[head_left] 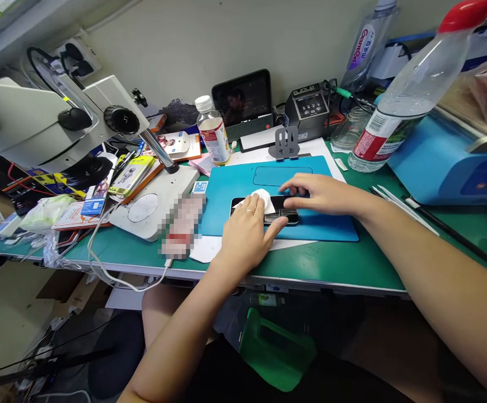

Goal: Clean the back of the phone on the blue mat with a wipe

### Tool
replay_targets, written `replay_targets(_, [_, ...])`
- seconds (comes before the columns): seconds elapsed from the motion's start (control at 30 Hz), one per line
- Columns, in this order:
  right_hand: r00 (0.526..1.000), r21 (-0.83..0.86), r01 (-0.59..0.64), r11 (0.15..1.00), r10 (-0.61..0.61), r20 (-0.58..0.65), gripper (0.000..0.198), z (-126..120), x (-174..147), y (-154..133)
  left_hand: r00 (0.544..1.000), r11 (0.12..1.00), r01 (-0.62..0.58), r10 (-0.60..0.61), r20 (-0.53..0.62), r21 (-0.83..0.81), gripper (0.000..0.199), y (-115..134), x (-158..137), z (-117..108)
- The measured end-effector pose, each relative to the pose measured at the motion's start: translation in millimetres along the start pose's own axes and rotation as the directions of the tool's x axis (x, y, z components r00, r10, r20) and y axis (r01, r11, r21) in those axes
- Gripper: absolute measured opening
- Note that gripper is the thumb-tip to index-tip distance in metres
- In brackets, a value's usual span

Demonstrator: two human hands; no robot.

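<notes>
A dark smartphone with a pale rim lies flat on the blue work mat. My left hand, with a ring on one finger, presses a white tissue onto the left part of the phone. Its fingers lie together over the tissue, and the thumb sticks out to the right along the phone's near edge. My right hand is at the phone's right end, fingers bent and apart, thumb at the screen. Whether that thumb touches the glass I cannot tell.
Left stands a microscope on a white base; a pixelated object with a cable lies beside the mat. Behind are a small bottle, a dark screen and a black control box. A red-capped bottle stands right. Below hangs a green bin.
</notes>
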State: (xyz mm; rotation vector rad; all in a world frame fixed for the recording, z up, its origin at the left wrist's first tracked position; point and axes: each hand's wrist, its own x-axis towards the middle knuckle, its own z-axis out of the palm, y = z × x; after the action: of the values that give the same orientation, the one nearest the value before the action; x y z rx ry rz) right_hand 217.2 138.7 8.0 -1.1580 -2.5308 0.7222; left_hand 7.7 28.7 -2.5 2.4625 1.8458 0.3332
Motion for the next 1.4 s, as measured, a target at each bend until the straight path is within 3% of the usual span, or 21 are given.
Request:
replay_targets(0.13, [0.998, -0.018, -0.024, 1.0, 0.025, 0.056, 0.078, -4, -3, -4, 1.0, 1.0, 0.014, -0.014, -0.005, 0.017, 0.079, -4, -16, 1])
replay_targets(0.3, [0.996, -0.032, -0.012, 0.999, 0.015, 0.087, 0.08, -5, -4, -4, 0.999, 1.0, 0.024, -0.024, 0.031, 0.001, 0.067, -15, -20, -5])
replay_targets(0.47, [0.999, -0.004, -0.022, 1.0, 0.022, 0.032, 0.074, -3, -1, -2, 0.995, 0.992, 0.101, -0.1, -0.016, 0.077, 0.075, -8, -4, -1])
replay_targets(0.57, [1.0, 0.03, -0.024, 0.999, 0.024, 0.002, 0.076, -1, 0, 1, 0.997, 0.995, 0.07, -0.066, -0.049, 0.074, 0.079, -10, -16, 3])
replay_targets(0.67, [1.0, 0.061, 0.015, 0.998, -0.014, -0.014, 0.081, 0, 1, 4, 0.999, 0.999, 0.034, -0.033, -0.035, 0.035, 0.071, -18, -27, -2])
replay_targets(0.77, [0.999, 0.081, 0.035, 0.996, -0.033, -0.018, 0.091, 0, 1, 4, 0.998, 0.998, 0.057, -0.057, -0.007, 0.041, 0.068, -19, -20, -8])
replay_targets(0.9, [0.999, 0.126, -0.04, 0.991, 0.044, -0.022, 0.106, 0, -1, 5, 0.992, 0.987, 0.126, -0.123, -0.034, 0.095, 0.081, -3, -5, -4])
replay_targets(1.0, [0.997, 0.162, -0.073, 0.984, 0.077, -0.022, 0.113, 1, -3, 7, 0.993, 0.988, 0.106, -0.101, -0.053, 0.109, 0.086, 2, -14, 2])
replay_targets(1.13, [0.997, 0.189, -0.07, 0.979, 0.077, -0.03, 0.114, 2, -4, 8, 0.999, 0.995, 0.032, -0.029, -0.029, 0.096, 0.079, -13, -27, 0])
replay_targets(1.3, [0.996, 0.194, -0.079, 0.978, 0.087, -0.035, 0.111, 1, -4, 8, 0.987, 0.984, 0.158, -0.156, -0.03, 0.079, 0.069, -27, -1, -8])
replay_targets(1.4, [0.995, 0.188, -0.091, 0.978, 0.099, -0.034, 0.113, 1, -4, 6, 0.988, 0.986, 0.146, -0.143, -0.051, 0.074, 0.068, -22, -5, -5])
